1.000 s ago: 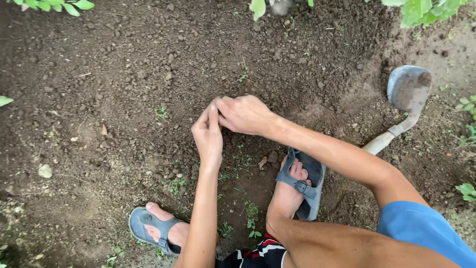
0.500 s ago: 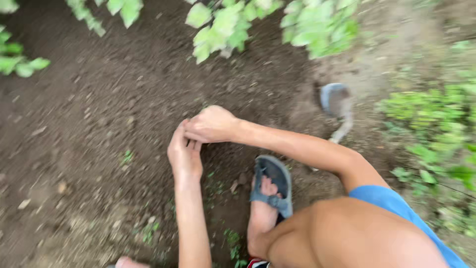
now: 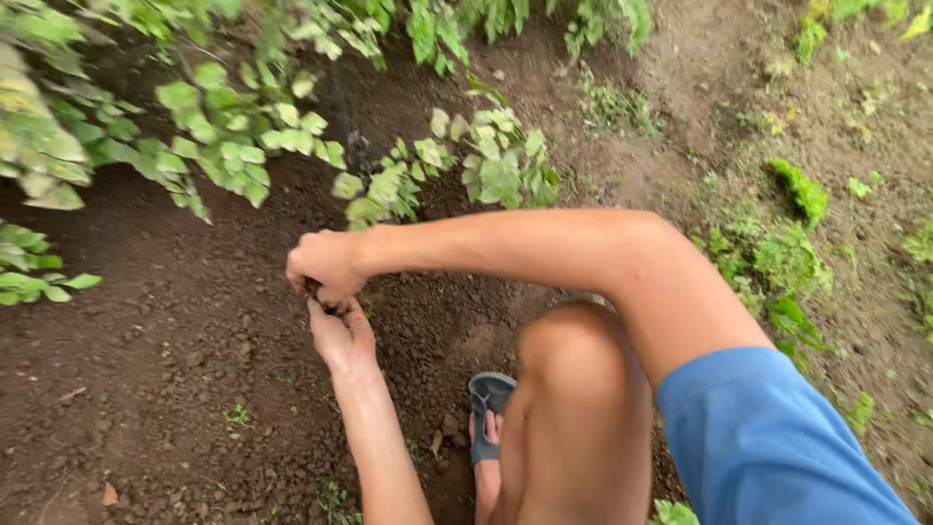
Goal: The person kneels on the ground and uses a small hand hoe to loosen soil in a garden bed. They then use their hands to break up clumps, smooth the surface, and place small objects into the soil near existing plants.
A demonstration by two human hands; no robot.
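Note:
My right hand point(image 3: 326, 264) hangs over dark loose soil point(image 3: 175, 340) with its fingers curled shut. Its fingertips meet the fingertips of my left hand point(image 3: 342, 335), which reaches up from below with its back toward me. A small dark bit shows where the two hands touch; I cannot tell what it is or which hand has it. My bent knee point(image 3: 573, 369) and a blue sleeve point(image 3: 768, 447) fill the lower right.
Leafy green plants point(image 3: 233, 146) hang over the soil just beyond my hands, with more leaves at the left edge point(image 3: 29, 277). My foot in a grey sandal point(image 3: 486, 408) rests on the ground below the hands. Low weeds point(image 3: 787, 253) grow at the right.
The view has swung up and to the right: the plants now fill the top and the metal trowel is out of sight. My hands stay together, closer to the plants.

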